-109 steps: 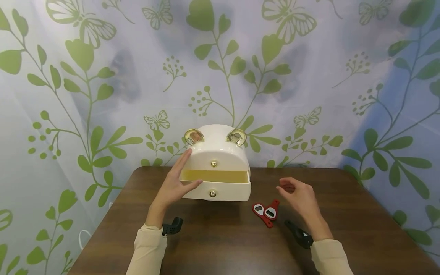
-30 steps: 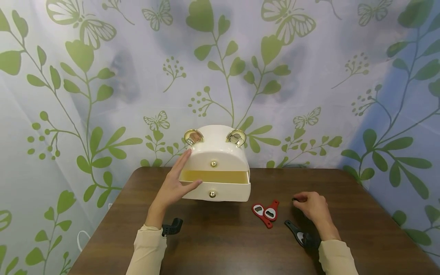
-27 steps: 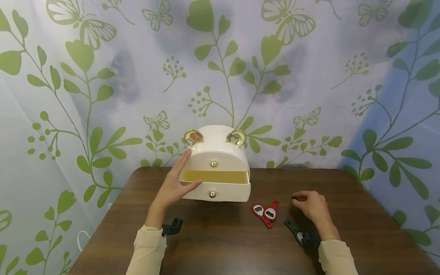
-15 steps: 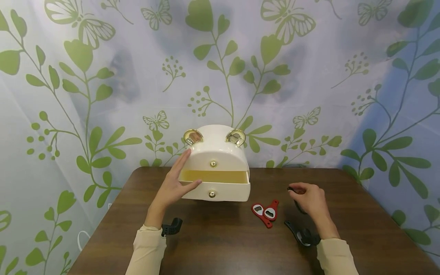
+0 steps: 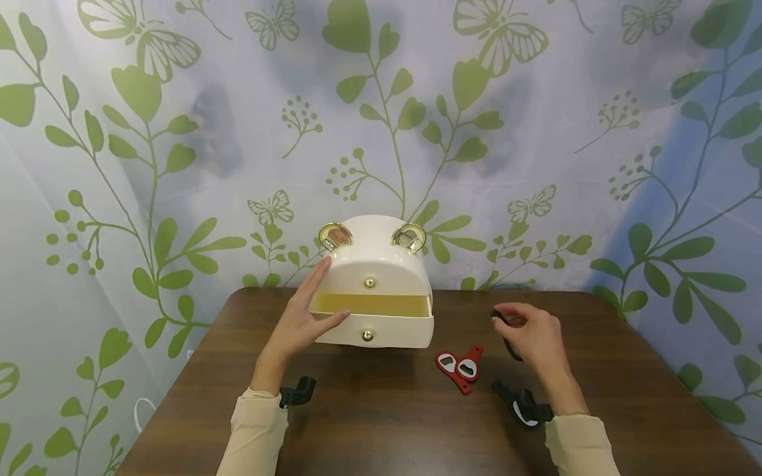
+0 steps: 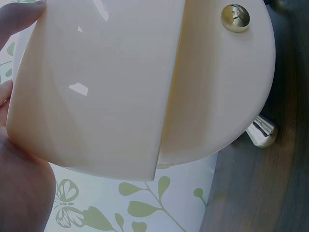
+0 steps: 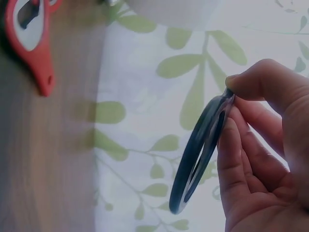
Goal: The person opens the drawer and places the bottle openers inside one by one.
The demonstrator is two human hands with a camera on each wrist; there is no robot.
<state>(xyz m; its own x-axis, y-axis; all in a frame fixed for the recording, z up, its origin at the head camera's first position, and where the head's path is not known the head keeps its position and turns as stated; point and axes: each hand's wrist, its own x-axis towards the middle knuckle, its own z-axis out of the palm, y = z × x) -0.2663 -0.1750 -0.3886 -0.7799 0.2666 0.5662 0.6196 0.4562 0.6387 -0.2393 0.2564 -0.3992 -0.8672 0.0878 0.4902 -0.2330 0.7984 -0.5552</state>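
Note:
A white drawer box (image 5: 375,241) with gold ears stands at the back of the table, its lower drawer (image 5: 395,334) pulled out and yellow inside. My left hand (image 5: 299,324) rests against the box's left side, fingers straight and spread, thumb by the drawer's front edge. In the left wrist view the drawer front (image 6: 101,92) fills much of the frame. My right hand (image 5: 532,334), raised to the right of the box, pinches a black bottle opener (image 7: 193,159) by its end between thumb and fingers, the ring-shaped part hanging down.
Two red bottle openers (image 5: 464,385) overlap on the table right of the drawer. Another black bottle opener (image 5: 505,393) lies nearer me, partly covered by the right wrist camera (image 5: 538,411). A patterned cloth (image 5: 536,132) hangs right behind the table (image 5: 381,423).
My right hand, bare at first, has picked up a black bottle opener at the right and lifted it leftward. My left hand and the box have stayed in place.

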